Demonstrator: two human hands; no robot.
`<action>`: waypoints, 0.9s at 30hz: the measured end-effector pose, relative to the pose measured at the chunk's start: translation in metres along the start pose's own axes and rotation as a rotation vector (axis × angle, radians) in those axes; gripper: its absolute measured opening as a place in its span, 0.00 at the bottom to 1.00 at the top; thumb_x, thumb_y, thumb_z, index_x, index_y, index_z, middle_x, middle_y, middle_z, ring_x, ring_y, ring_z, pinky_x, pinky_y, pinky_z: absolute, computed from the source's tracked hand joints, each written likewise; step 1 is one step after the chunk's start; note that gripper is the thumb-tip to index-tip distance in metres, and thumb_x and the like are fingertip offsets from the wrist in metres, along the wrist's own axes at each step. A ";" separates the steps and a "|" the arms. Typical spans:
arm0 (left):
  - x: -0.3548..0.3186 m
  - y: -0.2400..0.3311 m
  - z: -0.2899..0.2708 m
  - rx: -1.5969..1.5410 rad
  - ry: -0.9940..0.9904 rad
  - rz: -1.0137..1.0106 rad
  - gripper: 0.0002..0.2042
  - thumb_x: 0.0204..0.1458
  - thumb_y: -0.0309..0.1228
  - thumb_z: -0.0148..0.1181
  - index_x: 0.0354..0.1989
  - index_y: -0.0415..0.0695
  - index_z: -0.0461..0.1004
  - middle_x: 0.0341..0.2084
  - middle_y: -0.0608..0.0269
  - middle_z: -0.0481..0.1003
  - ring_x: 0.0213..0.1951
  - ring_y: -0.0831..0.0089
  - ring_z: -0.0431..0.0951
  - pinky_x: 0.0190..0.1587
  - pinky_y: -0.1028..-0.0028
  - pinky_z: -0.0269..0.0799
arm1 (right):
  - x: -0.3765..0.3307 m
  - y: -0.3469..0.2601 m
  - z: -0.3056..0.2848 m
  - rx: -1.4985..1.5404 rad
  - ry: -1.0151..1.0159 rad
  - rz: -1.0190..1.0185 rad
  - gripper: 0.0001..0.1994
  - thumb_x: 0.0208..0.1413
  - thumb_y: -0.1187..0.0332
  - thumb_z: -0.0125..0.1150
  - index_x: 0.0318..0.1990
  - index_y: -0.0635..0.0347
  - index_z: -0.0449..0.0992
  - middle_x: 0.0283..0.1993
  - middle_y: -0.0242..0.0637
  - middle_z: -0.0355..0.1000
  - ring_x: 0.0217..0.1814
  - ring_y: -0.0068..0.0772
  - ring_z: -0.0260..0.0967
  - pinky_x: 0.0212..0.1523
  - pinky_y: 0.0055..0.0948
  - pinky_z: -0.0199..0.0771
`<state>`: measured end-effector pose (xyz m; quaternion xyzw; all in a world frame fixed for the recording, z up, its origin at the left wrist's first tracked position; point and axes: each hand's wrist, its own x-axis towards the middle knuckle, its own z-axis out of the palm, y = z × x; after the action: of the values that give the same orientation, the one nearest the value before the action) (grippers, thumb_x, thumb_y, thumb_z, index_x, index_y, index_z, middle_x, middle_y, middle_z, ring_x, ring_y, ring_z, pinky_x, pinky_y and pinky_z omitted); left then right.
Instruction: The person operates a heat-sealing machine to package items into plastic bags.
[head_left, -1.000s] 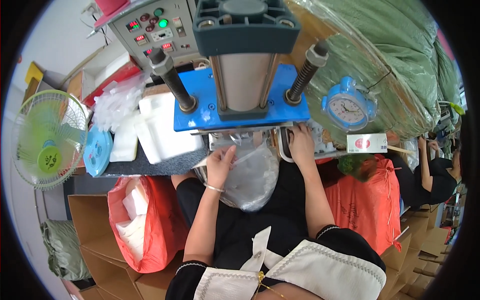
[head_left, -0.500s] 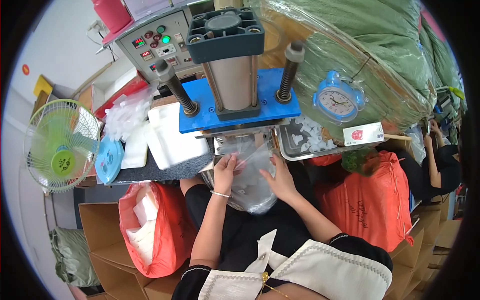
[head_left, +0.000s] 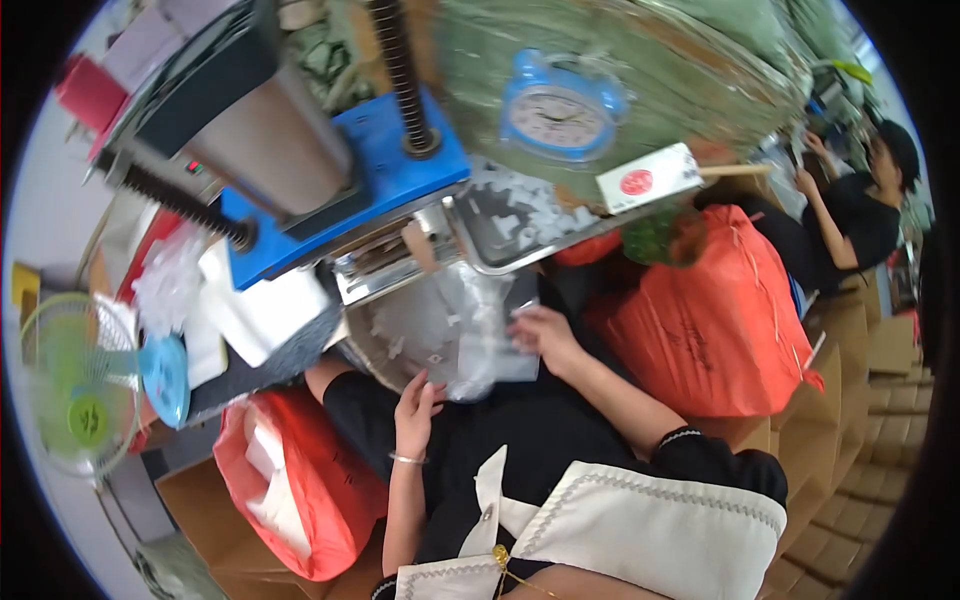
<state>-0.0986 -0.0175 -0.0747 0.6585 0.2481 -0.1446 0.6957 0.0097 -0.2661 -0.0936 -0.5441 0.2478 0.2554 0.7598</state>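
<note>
A round basin [head_left: 372,350] lined with clear plastic sits at my lap, in front of the press, with a few small white plastic pieces [head_left: 396,346] inside. My right hand [head_left: 552,342] is at its right side, fingers pinched on a thin clear plastic bag [head_left: 514,364] that hangs partly over the lining. Blur softens the bag's outline. By the basin's near edge is my left hand [head_left: 414,412], its fingers apart and nothing visible in them; a bracelet circles that wrist.
Ahead stands a press with a blue plate [head_left: 355,150]. To its right are a metal tray [head_left: 490,262] of white plastic parts, a blue alarm clock [head_left: 560,108] and a small white box [head_left: 650,180]. Red sacks [head_left: 700,320] flank me. A fan [head_left: 82,385] is far left; a co-worker [head_left: 850,200] sits far right.
My view has turned to the right, so the press appears further left and tilted. My left hand has let go of the plastic and drawn back toward me; the right hand keeps hold.
</note>
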 end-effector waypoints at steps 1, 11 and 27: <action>-0.001 -0.005 -0.001 -0.012 0.015 -0.032 0.20 0.60 0.38 0.49 0.58 0.40 0.63 0.44 0.56 0.75 0.43 0.72 0.76 0.43 0.75 0.72 | 0.014 -0.006 -0.016 0.080 0.112 -0.068 0.11 0.53 0.71 0.55 0.44 0.62 0.72 0.36 0.41 0.75 0.34 0.34 0.73 0.31 0.28 0.73; 0.004 0.011 -0.007 0.086 -0.006 0.055 0.18 0.60 0.36 0.50 0.55 0.38 0.66 0.43 0.57 0.75 0.42 0.74 0.76 0.42 0.77 0.72 | 0.116 -0.025 -0.091 -0.129 0.179 -0.033 0.11 0.59 0.64 0.49 0.46 0.59 0.69 0.37 0.42 0.73 0.36 0.40 0.73 0.39 0.39 0.75; 0.099 0.205 -0.261 1.217 1.233 0.792 0.17 0.48 0.26 0.56 0.49 0.42 0.69 0.52 0.55 0.68 0.56 0.58 0.65 0.57 0.60 0.58 | 0.038 -0.120 0.067 -1.118 0.610 -1.327 0.12 0.51 0.76 0.54 0.45 0.65 0.70 0.45 0.48 0.68 0.50 0.53 0.63 0.52 0.43 0.61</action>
<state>0.0518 0.2712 0.0426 0.9041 0.2124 0.3701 -0.0215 0.1236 -0.2307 -0.0147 -0.9068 -0.0851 -0.3047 0.2787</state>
